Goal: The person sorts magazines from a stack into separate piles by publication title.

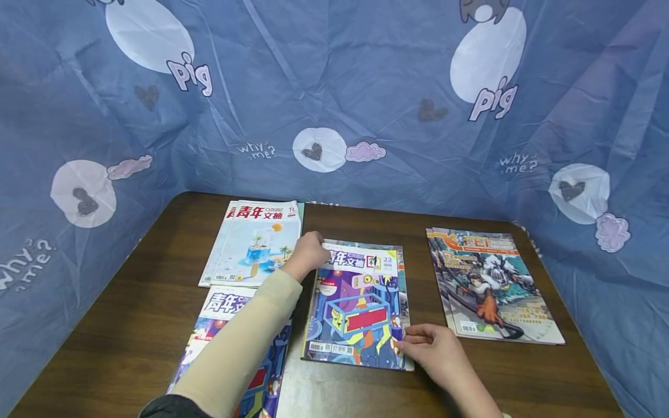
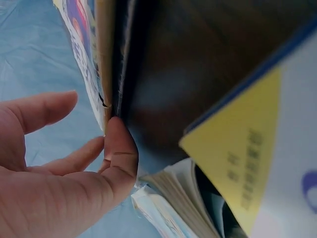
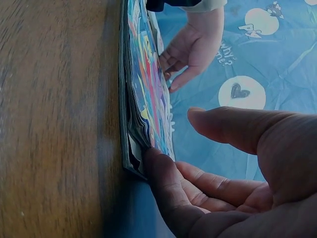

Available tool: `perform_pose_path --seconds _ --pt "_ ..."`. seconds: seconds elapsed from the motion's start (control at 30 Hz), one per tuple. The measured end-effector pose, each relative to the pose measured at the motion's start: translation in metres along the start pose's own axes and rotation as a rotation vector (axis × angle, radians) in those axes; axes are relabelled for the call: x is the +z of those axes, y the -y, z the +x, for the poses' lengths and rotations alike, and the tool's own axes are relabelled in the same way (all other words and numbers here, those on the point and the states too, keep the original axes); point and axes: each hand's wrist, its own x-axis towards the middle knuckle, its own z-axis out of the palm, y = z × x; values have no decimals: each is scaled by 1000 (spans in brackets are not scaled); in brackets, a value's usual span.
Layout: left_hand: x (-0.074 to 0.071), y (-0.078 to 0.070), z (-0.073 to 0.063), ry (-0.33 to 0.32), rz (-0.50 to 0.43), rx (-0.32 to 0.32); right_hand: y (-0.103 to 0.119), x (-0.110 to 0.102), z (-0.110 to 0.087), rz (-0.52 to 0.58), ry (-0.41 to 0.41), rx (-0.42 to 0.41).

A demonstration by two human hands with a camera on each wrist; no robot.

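A purple-covered magazine (image 1: 360, 313) lies on top of another magazine (image 1: 384, 245), whose edge shows at the top and right. My left hand (image 1: 307, 253) is at the upper left corner of this pair. In the left wrist view its fingertips (image 2: 121, 141) touch the magazines' side edge, and the thumb stands apart. At the lower right my right hand (image 1: 436, 351) touches the pair's edge. The right wrist view shows a fingertip (image 3: 161, 166) against the corner of the pages, with the thumb lifted clear of the cover.
White magazines (image 1: 261, 244) overlap at the back left of the wooden table (image 1: 130, 290). Below them lies another purple magazine (image 1: 216, 325), partly hidden by my left forearm. A pair of orange-titled magazines (image 1: 493, 284) lies at the right. Blue printed cloth (image 1: 334, 87) hangs around the table.
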Motion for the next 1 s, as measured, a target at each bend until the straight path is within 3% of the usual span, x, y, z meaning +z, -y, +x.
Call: perform_pose_path --seconds 0.3,0.5,0.6,0.73,0.87,1.0 --pt "-2 3 2 1 -5 7 -1 2 0 15 -3 4" --pt "-2 3 2 1 -110 -5 -1 2 -1 25 -3 -9" --pt "-2 5 2 60 -277 -70 -1 2 -2 28 -2 -16" --pt "-2 9 0 189 -492 -181 -1 2 -2 20 -4 -17" --pt "-3 12 -5 287 -526 -233 -1 2 -1 12 -4 -19" --pt "-4 12 -10 325 -526 -249 -1 2 -1 9 -2 -18"
